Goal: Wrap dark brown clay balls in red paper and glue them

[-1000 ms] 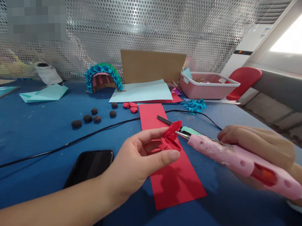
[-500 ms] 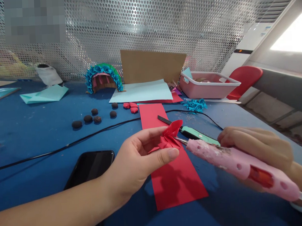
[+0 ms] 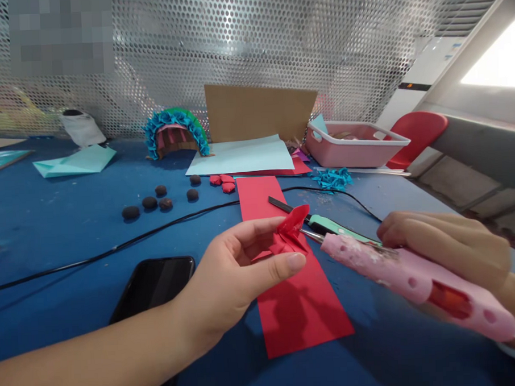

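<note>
My left hand (image 3: 239, 268) pinches a folded red paper piece (image 3: 291, 231) between thumb and fingers, above a long red paper strip (image 3: 305, 316) on the blue table. At the right, my right hand (image 3: 447, 244) is wrapped round a pink glue gun (image 3: 415, 280). The gun's metal tip points left and lies close beside the folded paper; whether they touch is hard to tell. Behind the gun, a green cutter (image 3: 342, 229) rests with its dark end over the strip.
A black phone (image 3: 159, 285) lies left of my left hand. A black cable (image 3: 177, 220) crosses the table. Farther back are several dark balls (image 3: 131, 213), small red pieces (image 3: 227, 187), blue paper scraps (image 3: 334, 180), a blue-trimmed arch (image 3: 175, 118) and a pink basket (image 3: 353, 154).
My right hand and the glue gun have shifted slightly to the right, drawing the tip back a little from the folded paper. My left hand has barely moved.
</note>
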`<state>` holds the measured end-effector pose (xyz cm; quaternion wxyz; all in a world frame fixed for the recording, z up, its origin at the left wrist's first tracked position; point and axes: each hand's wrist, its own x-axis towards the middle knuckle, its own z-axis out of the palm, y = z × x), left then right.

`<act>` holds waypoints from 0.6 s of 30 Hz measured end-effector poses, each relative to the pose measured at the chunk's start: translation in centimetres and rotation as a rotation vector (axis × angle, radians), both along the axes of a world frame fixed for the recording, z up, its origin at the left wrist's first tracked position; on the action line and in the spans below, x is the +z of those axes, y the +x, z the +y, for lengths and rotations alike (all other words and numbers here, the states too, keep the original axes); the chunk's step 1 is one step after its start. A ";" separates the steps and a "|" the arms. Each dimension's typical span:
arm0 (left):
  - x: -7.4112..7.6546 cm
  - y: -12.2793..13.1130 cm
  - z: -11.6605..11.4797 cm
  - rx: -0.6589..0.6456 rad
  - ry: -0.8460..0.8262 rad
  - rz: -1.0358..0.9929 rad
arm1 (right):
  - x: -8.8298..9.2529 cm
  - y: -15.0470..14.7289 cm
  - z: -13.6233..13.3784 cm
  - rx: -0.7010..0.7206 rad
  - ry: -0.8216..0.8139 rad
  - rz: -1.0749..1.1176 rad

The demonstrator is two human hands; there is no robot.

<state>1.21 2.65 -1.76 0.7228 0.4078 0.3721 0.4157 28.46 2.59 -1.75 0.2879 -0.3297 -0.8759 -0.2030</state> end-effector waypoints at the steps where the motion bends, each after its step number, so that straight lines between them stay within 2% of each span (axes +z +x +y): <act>1: 0.0 0.0 0.0 0.003 0.002 0.001 | 0.2 0.1 0.3 0.044 0.025 -0.021; 3: 0.1 0.0 -0.1 0.006 0.006 -0.001 | 0.7 0.5 1.1 0.092 0.080 -0.085; 4: 0.2 0.0 -0.1 0.008 0.007 -0.003 | 1.0 1.0 1.6 0.070 0.094 -0.127; 7: 0.4 -0.1 -0.4 0.005 0.006 -0.022 | 1.7 2.9 2.9 -0.107 0.038 -0.259; 10: 0.4 -0.2 -0.6 -0.008 0.001 -0.034 | 2.1 5.4 4.2 -0.274 -0.073 -0.290; 14: 0.3 -0.1 -0.6 -0.044 -0.022 -0.045 | 1.1 8.1 6.4 -0.372 -0.198 -0.266; 18: 0.4 0.2 -0.6 -0.085 -0.022 -0.062 | -0.6 9.1 8.0 -0.376 -0.280 -0.274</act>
